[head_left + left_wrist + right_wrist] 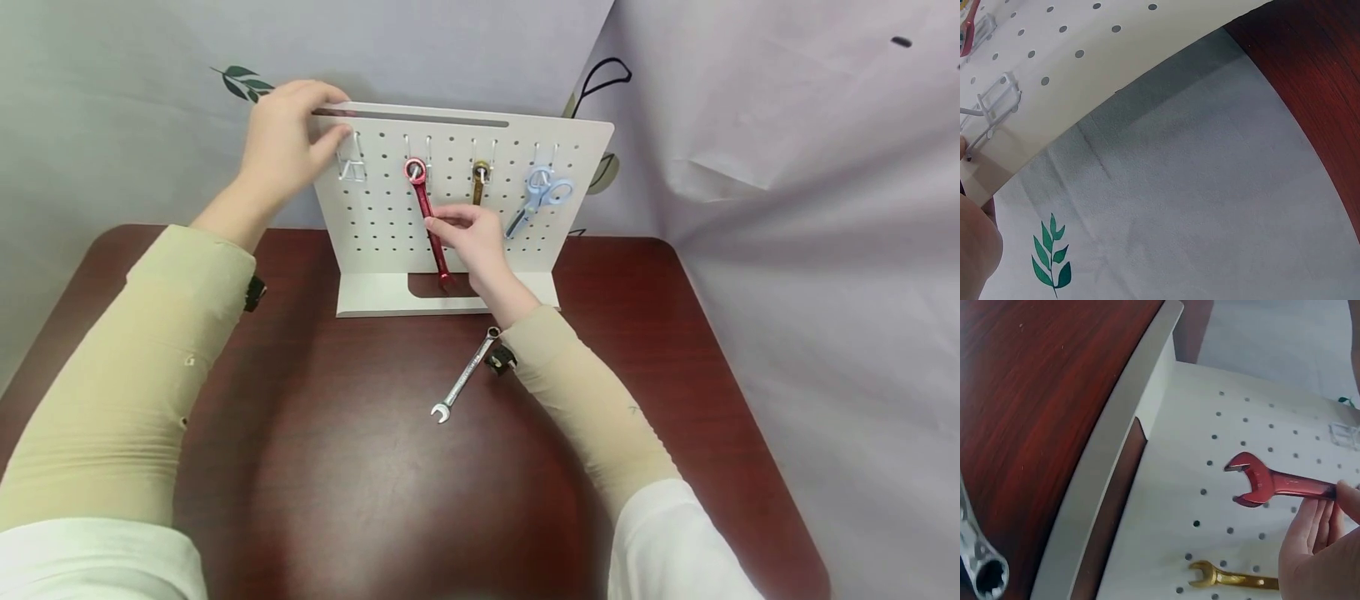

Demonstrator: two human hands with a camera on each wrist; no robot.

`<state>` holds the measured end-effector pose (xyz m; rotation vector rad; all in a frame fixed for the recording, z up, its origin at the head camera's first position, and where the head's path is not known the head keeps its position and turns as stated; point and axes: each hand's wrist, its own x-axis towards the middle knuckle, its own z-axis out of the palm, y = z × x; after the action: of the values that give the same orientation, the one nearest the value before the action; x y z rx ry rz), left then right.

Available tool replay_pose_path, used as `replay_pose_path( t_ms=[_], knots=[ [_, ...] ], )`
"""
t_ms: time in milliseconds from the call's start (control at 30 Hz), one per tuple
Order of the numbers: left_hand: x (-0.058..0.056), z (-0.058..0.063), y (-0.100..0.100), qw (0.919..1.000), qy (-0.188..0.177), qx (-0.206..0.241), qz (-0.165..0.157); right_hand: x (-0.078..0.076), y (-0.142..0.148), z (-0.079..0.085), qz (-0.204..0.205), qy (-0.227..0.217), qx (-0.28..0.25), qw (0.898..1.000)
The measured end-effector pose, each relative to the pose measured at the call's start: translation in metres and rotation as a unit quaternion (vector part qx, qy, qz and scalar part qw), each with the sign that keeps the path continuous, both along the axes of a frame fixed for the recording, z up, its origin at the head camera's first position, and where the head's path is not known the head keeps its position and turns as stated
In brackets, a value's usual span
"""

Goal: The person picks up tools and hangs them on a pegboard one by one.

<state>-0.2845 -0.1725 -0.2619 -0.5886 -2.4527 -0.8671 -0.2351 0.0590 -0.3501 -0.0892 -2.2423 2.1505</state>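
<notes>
A white pegboard [540,132] stands upright on its base. My left hand [285,137] grips its upper left corner, thumb in front and fingers over the top edge. With thumb and fingers, my right hand [480,242] pinches the handle of a red wrench [423,200], whose ring end is on a hook. In the right wrist view, the wrench's open end [1261,482] points away from the hand. A gold wrench [478,190] hangs just to the right, partly hidden by the right hand. Light blue scissors [537,193] hang farther right.
A silver wrench [467,375] lies on the dark red table [360,500] in front of the board, close to the right wrist. At the board's left, a wire hook [351,171] holds nothing. Pale patterned cloth [450,50] hangs behind.
</notes>
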Motion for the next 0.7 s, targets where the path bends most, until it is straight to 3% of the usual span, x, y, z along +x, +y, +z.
replay_pose_path(
  t_ms=[267, 533, 700],
  knots=[
    [-0.002, 0.001, 0.0, 1.0, -0.002, -0.002, 0.0, -0.007, -0.014, -0.007, -0.016, -0.013, -0.045, 0.999],
    [-0.002, 0.001, 0.0, 1.0, -0.003, -0.002, 0.003, -0.013, -0.016, -0.008, -0.027, -0.017, -0.005, 0.999],
    [-0.003, 0.001, 0.001, 1.0, -0.007, -0.003, 0.002, -0.013, -0.011, -0.011, -0.018, -0.009, -0.014, 1.0]
  ],
)
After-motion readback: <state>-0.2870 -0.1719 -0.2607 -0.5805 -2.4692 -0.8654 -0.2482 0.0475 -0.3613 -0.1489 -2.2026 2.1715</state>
